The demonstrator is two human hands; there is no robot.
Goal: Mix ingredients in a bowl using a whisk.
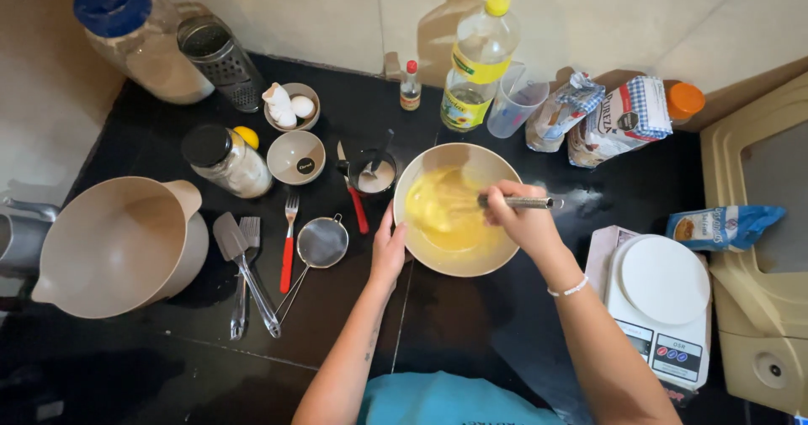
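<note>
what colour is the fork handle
Red: the fork lies left of the sieve, clearest in the head view.

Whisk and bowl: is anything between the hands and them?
Nothing visible. The right hand already grips the whisk handle over the yellow batter, and the left hand rests against the bowl rim.

My right hand [515,215] grips a whisk [513,201] in the yellow batter [442,215], its wires blurred, perhaps moving. My left hand [389,252] steadies the bowl [446,261] on the black table [471,316].
</note>
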